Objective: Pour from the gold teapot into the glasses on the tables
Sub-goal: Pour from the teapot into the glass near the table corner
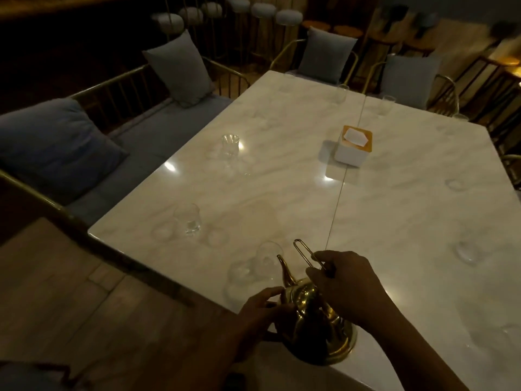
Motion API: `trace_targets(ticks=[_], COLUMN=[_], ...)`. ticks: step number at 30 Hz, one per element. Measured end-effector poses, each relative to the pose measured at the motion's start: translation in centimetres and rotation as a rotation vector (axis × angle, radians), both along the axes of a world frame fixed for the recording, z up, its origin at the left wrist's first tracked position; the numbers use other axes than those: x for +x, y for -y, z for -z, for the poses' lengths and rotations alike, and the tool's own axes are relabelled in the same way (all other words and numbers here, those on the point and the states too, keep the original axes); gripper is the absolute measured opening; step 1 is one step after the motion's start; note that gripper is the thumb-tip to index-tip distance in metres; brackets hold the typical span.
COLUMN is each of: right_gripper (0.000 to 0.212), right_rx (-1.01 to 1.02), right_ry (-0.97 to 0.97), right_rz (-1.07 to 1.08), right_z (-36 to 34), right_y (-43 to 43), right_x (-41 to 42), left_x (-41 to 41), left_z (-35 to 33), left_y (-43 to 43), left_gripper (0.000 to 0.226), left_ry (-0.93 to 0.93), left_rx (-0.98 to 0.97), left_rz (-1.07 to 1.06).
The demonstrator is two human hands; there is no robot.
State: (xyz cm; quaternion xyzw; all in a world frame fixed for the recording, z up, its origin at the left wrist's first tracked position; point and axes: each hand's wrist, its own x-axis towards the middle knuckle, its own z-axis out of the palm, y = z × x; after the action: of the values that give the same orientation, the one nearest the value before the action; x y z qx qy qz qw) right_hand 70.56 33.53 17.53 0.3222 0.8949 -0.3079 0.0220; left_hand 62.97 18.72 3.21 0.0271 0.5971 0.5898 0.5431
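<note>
The gold teapot (pixel 313 328) stands at the near edge of the white marble table (pixel 282 179), spout pointing away toward a clear glass (pixel 266 256) just beyond it. My right hand (pixel 344 286) grips the teapot's thin wire handle from above. My left hand (pixel 262 309) rests against the pot's left side, near the lid. Another glass (pixel 187 220) stands at the near left, and a third (pixel 230 144) farther along the left edge. More glasses (pixel 342 93) stand at the far end, and one (pixel 466 252) at the right.
A white tissue box (pixel 353 146) with a wooden top sits mid-table by the seam between the two tabletops. A bench with blue cushions (pixel 53 145) runs along the left. Cushioned chairs (pixel 328 53) stand at the far end. Wooden floor lies at the lower left.
</note>
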Motion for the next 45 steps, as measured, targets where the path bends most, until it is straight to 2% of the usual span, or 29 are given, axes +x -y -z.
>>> trace_targets(ticks=[14,45], right_gripper=[0.044,0.044], right_rx=[0.05,0.024], right_ry=[0.039,0.057], right_rz=[-0.04,-0.029], right_z=[0.5,-0.2], right_y=[-1.2,-1.8], right_x=[-0.9,-1.6], left_x=[0.1,-1.0], left_z=[0.6,1.0], left_y=[-0.4,-2.0], left_gripper=[0.049,0.051], left_ry=[0.022,0.022], left_rx=[-0.018,-0.033], left_rz=[0.035,0.067])
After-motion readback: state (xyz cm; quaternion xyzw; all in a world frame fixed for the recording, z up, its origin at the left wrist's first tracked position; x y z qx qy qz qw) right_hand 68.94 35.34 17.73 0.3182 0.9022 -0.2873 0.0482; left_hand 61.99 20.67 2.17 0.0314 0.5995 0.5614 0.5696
